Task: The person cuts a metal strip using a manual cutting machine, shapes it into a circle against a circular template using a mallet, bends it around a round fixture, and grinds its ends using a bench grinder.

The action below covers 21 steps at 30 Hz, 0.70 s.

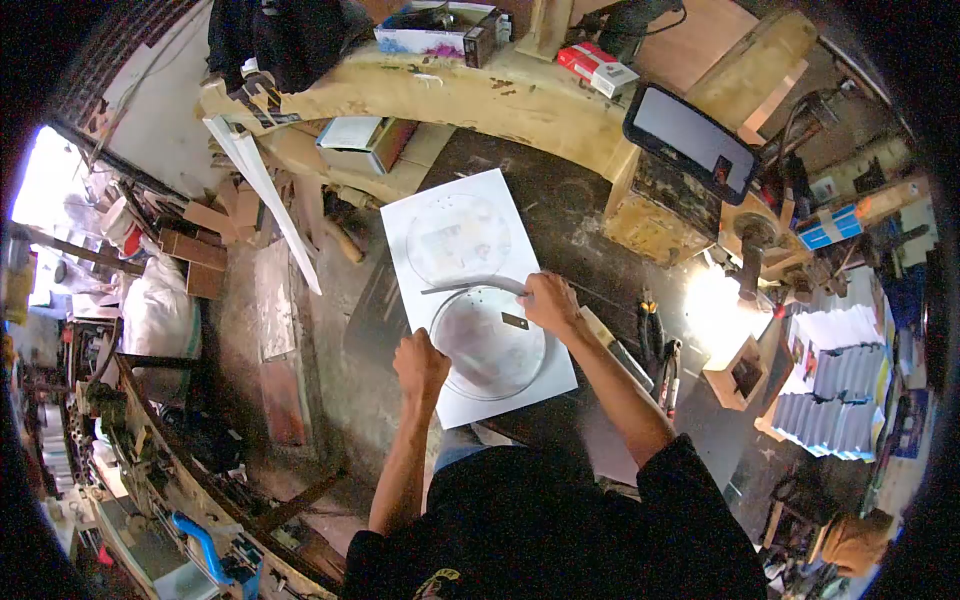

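A white sheet of paper (505,402) with two large circles drawn on it lies tilted on the dark worktable (480,158). My right hand (550,303) is closed round one end of a thin, curved grey strip (470,284), which reaches left across the sheet between the circles. My left hand (421,364) is closed in a fist at the sheet's left edge, beside the lower circle. What it holds, if anything, is hidden. A small dark rectangular piece (515,321) lies inside the lower circle, just below my right hand.
Pliers (671,376) and another dark-handled tool (648,328) lie right of the paper. A bright lamp (722,308) shines beside a small wooden box (738,374). A black-framed panel (690,140) stands at the upper right. A long wooden beam (450,95) crosses the back.
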Each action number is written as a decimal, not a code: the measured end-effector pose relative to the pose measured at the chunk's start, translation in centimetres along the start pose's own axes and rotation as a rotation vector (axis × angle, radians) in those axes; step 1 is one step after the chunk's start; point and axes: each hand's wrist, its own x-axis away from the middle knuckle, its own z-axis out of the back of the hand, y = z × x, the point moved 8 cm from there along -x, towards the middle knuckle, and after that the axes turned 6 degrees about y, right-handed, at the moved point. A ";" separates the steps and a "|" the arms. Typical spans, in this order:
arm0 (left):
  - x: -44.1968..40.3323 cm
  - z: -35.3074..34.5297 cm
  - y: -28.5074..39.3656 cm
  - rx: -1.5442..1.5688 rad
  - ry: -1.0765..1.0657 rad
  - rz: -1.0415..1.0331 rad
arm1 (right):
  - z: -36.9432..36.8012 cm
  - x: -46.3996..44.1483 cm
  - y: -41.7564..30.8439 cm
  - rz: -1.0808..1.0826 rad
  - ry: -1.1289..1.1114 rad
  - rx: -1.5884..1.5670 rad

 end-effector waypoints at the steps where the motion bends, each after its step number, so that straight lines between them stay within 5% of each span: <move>1: 0.1 1.1 0.3 -0.032 0.017 0.002 | -0.3 -0.1 -0.2 0.017 -0.027 0.003; 5: 0.5 5.5 1.3 0.034 0.022 0.006 | -0.6 0.3 -1.3 -0.002 0.027 0.060; 10: 0.5 -1.4 -4.1 0.110 0.089 0.002 | 0.9 1.8 -3.5 -0.003 0.261 0.145; 15: 1.8 3.0 -4.4 0.052 0.045 0.061 | 3.6 1.5 -0.2 -0.145 0.181 0.131; 17: 2.8 5.4 -5.6 0.631 0.098 0.111 | 3.1 2.1 1.8 -0.160 0.074 -0.161; 18: 3.0 6.5 -6.4 0.634 0.100 0.127 | 2.9 2.5 2.4 -0.130 0.067 -0.239; 20: 3.5 7.3 -8.4 1.376 0.159 0.329 | 2.9 4.0 2.2 -0.229 -0.031 -0.459; 21: 3.5 6.9 -8.4 1.379 0.158 0.338 | 2.9 5.2 2.1 -0.336 -0.112 -0.682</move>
